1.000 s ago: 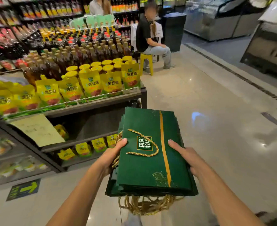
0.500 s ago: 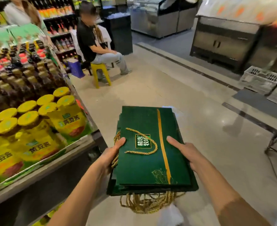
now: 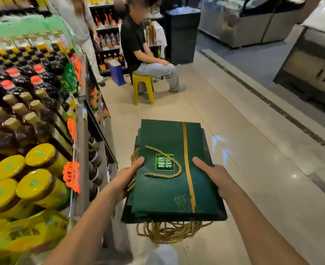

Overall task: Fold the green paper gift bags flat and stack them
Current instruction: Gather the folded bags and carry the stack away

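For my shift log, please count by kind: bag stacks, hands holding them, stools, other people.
Bag stacks: 1, the stack of green gift bags
Hands holding it: 2, left hand and right hand
Stools: 1, the yellow stool
Other people: 2, seated person and standing person
Total: 6

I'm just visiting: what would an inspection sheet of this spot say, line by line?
Surface: no table; tiled floor below the bags.
Job's things: stack of green gift bags, folded flat, held in the air; one gold rope handle lies on top, more hang from the near edge.
Clutter: nothing seen.
Hands: left hand and right hand each grip a side of the stack, thumb on top.
Cables: nothing seen.
Surroundings: dark bottles and yellow-lidded jars displayed at left; person seated on a yellow stool ahead.
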Demonstrator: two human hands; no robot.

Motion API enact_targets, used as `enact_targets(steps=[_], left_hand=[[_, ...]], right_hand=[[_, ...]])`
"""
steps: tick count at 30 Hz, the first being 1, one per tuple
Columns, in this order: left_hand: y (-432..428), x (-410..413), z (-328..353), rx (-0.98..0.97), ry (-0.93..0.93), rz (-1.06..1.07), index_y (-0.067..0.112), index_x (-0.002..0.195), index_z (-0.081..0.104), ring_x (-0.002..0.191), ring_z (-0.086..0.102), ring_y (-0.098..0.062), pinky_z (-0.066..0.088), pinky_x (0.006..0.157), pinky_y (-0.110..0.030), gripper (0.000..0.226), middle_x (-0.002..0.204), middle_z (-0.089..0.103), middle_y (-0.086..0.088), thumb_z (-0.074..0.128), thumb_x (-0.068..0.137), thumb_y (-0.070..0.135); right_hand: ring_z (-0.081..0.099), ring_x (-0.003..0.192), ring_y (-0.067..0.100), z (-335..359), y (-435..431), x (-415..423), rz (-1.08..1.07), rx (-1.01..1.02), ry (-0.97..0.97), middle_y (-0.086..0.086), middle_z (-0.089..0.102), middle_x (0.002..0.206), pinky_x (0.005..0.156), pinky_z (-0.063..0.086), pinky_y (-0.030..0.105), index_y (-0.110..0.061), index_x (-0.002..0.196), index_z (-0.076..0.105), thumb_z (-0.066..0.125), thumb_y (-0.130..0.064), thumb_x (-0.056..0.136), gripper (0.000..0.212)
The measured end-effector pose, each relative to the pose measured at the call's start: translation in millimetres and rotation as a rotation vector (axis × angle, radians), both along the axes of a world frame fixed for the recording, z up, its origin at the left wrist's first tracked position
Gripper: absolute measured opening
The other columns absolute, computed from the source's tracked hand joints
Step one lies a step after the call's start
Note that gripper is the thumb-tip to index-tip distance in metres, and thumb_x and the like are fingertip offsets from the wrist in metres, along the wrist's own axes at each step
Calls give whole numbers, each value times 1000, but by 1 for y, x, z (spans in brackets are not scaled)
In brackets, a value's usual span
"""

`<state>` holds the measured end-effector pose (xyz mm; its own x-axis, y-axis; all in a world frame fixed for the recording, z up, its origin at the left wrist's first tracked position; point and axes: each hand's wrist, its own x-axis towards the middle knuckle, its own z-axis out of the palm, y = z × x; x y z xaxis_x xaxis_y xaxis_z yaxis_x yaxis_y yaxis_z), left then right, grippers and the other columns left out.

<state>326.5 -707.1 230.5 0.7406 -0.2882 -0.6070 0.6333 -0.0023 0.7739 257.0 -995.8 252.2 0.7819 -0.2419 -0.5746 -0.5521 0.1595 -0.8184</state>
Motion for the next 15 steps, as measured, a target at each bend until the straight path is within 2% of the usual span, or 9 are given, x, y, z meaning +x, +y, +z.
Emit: enact_targets(steps=[2,5,8,11,15], left_hand=[[-5,57,-1,-22,9,42,3,124,68,104,73,-36,56,95,-47,80,115,74,-20,80,70,60],[-11,136,5,-58,15,93,2,120,69,99,74,-34,57,89,-44,72,113,74,-20,75,73,56],[-20,216,13,-62,-3,148,3,117,71,96,75,-35,56,93,-46,84,110,75,-21,87,57,60],[-27,299,9,-72,4,188,3,121,69,103,72,-37,52,102,-52,82,114,73,-22,86,62,57],[-40,413,-4,-51,-12,278,2,124,68,109,70,-39,51,104,-54,99,117,72,-23,95,48,59]], right_hand=[[76,88,24,4,-6,62,21,-2,-17,5,79,94,68,59,32,-9,111,72,86,-49,71,58],[76,88,24,12,-11,152,56,2,-25,4,79,94,65,58,30,-9,112,71,86,-49,72,58],[76,86,24,18,-21,243,89,-4,-14,4,79,92,62,58,29,-10,110,72,86,-50,70,58],[75,84,23,19,-31,337,138,-2,-23,4,79,90,59,57,28,-10,107,72,86,-49,70,56],[75,86,25,6,-49,474,225,5,-47,5,79,91,63,58,30,-11,107,72,86,-50,71,55]])
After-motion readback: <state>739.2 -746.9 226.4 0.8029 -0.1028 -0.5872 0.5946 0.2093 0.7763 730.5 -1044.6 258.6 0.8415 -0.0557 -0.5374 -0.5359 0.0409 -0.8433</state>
